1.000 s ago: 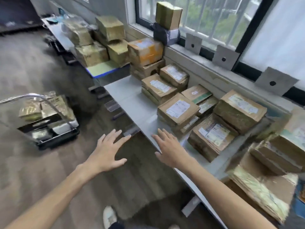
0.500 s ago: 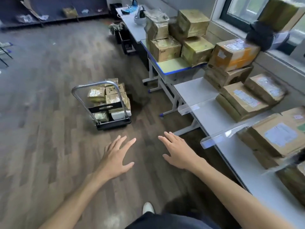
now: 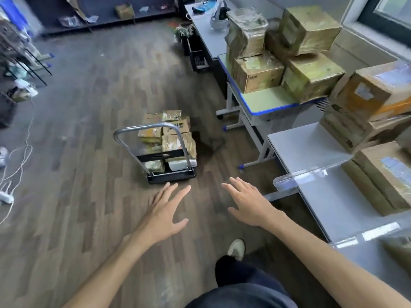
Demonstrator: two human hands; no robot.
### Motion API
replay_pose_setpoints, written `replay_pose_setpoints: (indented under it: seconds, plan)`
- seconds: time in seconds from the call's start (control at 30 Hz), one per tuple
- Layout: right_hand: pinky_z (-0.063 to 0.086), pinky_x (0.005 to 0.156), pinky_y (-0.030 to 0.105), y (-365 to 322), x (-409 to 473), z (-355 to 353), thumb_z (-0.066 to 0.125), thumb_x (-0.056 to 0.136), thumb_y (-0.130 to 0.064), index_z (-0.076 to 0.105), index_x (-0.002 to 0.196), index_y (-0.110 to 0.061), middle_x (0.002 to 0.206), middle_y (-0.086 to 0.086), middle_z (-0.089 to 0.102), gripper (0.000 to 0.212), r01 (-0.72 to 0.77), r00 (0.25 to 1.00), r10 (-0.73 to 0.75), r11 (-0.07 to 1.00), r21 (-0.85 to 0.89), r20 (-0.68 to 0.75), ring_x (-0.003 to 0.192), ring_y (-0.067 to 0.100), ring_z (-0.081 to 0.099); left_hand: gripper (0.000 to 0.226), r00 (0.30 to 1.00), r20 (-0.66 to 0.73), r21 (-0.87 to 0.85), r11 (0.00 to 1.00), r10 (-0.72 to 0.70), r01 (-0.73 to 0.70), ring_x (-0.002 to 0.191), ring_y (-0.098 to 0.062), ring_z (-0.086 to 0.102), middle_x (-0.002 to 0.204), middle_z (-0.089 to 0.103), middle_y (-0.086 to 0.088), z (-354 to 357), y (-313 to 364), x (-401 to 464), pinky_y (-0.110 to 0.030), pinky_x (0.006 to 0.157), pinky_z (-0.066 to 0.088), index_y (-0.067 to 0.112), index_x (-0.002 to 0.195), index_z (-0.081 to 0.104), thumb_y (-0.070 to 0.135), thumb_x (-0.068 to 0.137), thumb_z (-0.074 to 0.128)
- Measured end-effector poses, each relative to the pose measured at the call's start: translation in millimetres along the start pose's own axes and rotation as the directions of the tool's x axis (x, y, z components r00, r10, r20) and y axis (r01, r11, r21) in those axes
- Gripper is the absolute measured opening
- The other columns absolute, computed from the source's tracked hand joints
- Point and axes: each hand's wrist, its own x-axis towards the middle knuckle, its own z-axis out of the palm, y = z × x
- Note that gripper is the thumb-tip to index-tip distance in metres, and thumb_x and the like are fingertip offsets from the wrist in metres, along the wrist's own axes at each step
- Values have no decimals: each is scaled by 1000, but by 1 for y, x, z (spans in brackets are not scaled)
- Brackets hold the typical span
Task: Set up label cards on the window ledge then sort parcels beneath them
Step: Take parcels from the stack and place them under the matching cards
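Fetch step, by my read: left hand (image 3: pixel 165 213) and right hand (image 3: pixel 249 204) reach out empty, fingers spread. Unsorted parcels (image 3: pixel 169 138) sit on cart (image 3: pixel 165 152) on the floor, off the bench (image 3: pixel 315 192) corner. Next: step in, grip one.

One view only: head cam, wide-angle, worn by the person, looking fwd and steeply down from standing height. Left hand (image 3: pixel 165 213) and right hand (image 3: pixel 249 204) sit close in, lower centre, both forearms entering from the bottom edge. Cart (image 3: pixel 169 152) lies mid-frame on the floor, farther off. Table (image 3: pixel 329 196) runs along the right edge. No 2nd view, so no overlap.
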Motion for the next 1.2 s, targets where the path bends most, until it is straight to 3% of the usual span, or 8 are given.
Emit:
replay_pose_setpoints:
  seconds: [0.17, 0.27, 0.57, 0.73, 0.87, 0.97, 1.2]
  plan:
    - [14, 123, 43, 49, 50, -47, 57, 99, -35, 19, 158, -24, 167, 6, 12, 71, -40, 999, 40, 999, 25, 6, 154, 29, 5, 81, 995, 38, 77, 993, 89, -92, 151, -14, -6, 163, 10, 5, -32, 19, 94, -32, 119, 0, 49, 153, 5, 54, 90, 55]
    - [13, 123, 43, 88, 68, -72, 53, 100, -35, 18, 158, -24, 167, 6, 12, 68, -92, 995, 93, 995, 47, -19, 154, 28, 5, 81, 986, 44, 95, 982, 162, -166, 152, -14, -5, 163, 11, 7, -45, 36, 156, -33, 120, 2, 48, 153, 5, 53, 91, 56]
    - [25, 117, 39, 180, 65, -105, 58, 94, -36, 25, 155, -23, 159, 8, 25, 71, -428, 901, 433, 898, 99, -36, 148, 30, 21, 84, 896, 136, 57, 899, 423, -433, 153, -16, -3, 163, 16, 3, -46, 93, 302, -36, 121, 5, 46, 155, 9, 51, 88, 60]
    - [26, 119, 41, 211, 63, -114, 58, 96, -42, 25, 155, -23, 162, 9, 25, 70, -651, 750, 662, 739, 174, -7, 147, 32, 25, 84, 777, 260, 30, 799, 574, -600, 152, -16, -7, 164, 12, 3, -49, 116, 390, -35, 121, 3, 47, 154, 4, 52, 89, 57]
    - [28, 117, 40, 223, 70, -144, 56, 97, -43, 22, 156, -21, 161, 11, 25, 72, -786, 583, 813, 563, 256, 1, 147, 30, 27, 86, 632, 291, -5, 662, 718, -750, 153, -21, 9, 160, 24, -1, -70, 137, 472, -38, 118, 15, 46, 154, 10, 55, 83, 57]
    - [30, 116, 41, 224, 74, -173, 56, 98, -42, 21, 157, -20, 161, 11, 25, 73, -838, 463, 885, 451, 307, -36, 146, 30, 28, 86, 536, 311, 9, 562, 785, -827, 149, -25, 17, 159, 25, -3, -91, 170, 528, -41, 115, 22, 43, 155, 12, 50, 86, 63]
    - [27, 118, 39, 223, 69, -201, 60, 96, -42, 20, 158, -23, 162, 8, 25, 76, -866, 233, 968, 252, 432, -97, 148, 27, 27, 88, 284, 281, -81, 318, 917, -945, 151, -26, 12, 159, 28, -6, -102, 277, 580, -40, 119, 15, 38, 156, 17, 43, 85, 70]
